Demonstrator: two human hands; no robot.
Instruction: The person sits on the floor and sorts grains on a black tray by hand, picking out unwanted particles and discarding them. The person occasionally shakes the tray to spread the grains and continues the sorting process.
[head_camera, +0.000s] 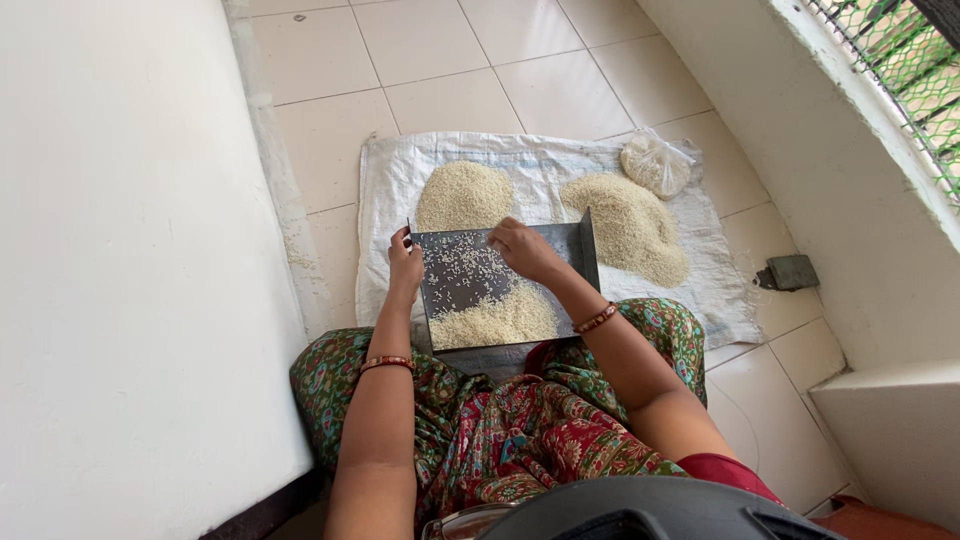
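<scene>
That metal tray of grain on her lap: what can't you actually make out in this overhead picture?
- Head view: the near edge of the metal tray is hidden by the patterned cloth on her lap.
- The right hand is seen from the back, so its fingertips in the grain are hidden.
- What the left hand grips at the tray's side is too small to tell.
- The clear bag on the white sack: its contents are too small to identify.

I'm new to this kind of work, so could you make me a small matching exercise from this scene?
Things:
1. flat dark metal winnowing tray
2. clear plastic bag of grain
3. small grey block
4. left hand

Places:
A. bare floor tiles, right of the white woven sack
B. the sack's far right corner
C. the person's lap
D. the tray's left edge

Pairs: 1-C, 2-B, 3-A, 4-D
</scene>
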